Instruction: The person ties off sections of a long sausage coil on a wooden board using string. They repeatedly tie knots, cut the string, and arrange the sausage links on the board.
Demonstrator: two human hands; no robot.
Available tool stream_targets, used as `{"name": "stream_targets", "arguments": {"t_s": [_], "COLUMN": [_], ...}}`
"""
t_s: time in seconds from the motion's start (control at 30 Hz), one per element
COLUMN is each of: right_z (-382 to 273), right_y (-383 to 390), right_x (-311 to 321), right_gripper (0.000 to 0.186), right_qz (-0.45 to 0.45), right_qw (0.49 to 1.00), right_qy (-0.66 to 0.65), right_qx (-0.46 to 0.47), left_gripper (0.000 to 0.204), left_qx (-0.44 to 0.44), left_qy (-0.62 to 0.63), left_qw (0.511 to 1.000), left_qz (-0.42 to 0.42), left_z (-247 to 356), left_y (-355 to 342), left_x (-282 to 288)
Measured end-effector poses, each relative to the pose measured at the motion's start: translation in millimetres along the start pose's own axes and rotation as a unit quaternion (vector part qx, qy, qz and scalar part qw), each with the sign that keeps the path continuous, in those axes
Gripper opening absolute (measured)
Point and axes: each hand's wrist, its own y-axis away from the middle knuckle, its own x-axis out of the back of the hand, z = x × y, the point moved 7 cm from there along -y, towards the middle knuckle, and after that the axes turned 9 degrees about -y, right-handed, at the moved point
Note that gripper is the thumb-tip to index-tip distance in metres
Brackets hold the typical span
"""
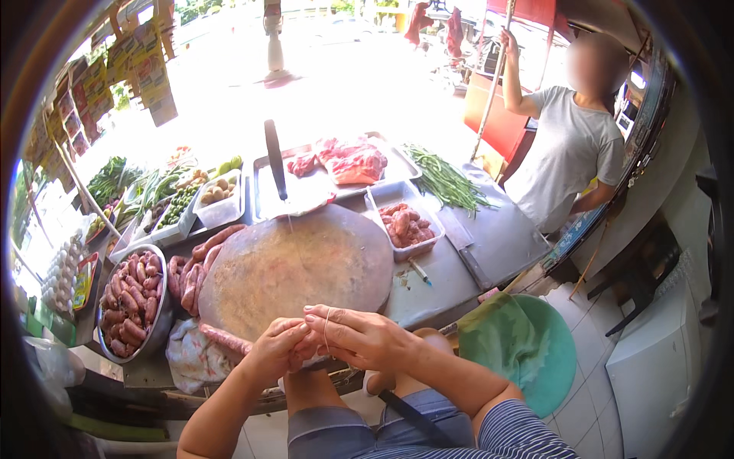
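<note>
At the near edge of the counter [489,245], over my lap, both my hands meet on one sausage.

Left hand [274,348]: closed around the sausage [306,353], fingers curled over its left end, pinching it.

Right hand [359,336]: closed too, gripping the sausage's other end, with a thin string [326,329] looped over the back of my fingers.

Sausage: pink, mostly hidden between my hands, held just off the front rim of the round chopping block [294,271].

String: a pale line also runs up across the block toward the cleaver [275,159] stuck upright at its far edge; I cannot tell whether it is the same piece.

Step in hand: tying off a link, I judge, with the string wrapped and the casing pinched.

Next move calls for: a steady pinch from my left hand while my right draws the loop snug, gently enough that the casing does not split.

Finished links: heaped in the metal bowl [131,302] to my left, with more lying along the block's left side [191,275].

Behind the block: a tray of raw meat [348,161], a small tub of meat pieces [405,222], green beans [447,180].

Bystander: a person in a grey shirt [569,153] stands well apart, across the counter to my right.
</note>
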Motion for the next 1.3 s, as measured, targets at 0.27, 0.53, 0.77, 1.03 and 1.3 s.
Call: {"name": "stream_targets", "arguments": {"t_s": [0.27,0.53,0.77,1.03,1.3], "right_z": [52,76,80,72,12], "right_y": [23,31,30,18,12], "right_x": [-16,-15,-39,21,13], "right_gripper": [0.037,0.030,0.037,0.046,0.045], "right_qz": [0.083,0.183,0.246,0.075,0.046], "right_qw": [0.795,0.697,0.657,0.947,0.976], "right_qy": [-0.450,-0.563,-0.617,-0.171,-0.165], "right_qx": [-0.399,-0.405,-0.356,-0.264,-0.138], "left_gripper": [0.022,0.014,0.014,0.035,0.032], "left_qx": [-0.284,-0.273,-0.258,-0.212,-0.134], "left_qy": [-0.628,-0.583,-0.438,-0.479,-0.199], "left_qw": [0.689,0.754,0.823,0.814,0.947], "left_qz": [0.224,0.135,0.255,0.250,0.214], "left_z": [38,39,9,2,2], "left_y": [17,6,-5,-9,5], "left_x": [-22,-36,-20,-9,11]}}
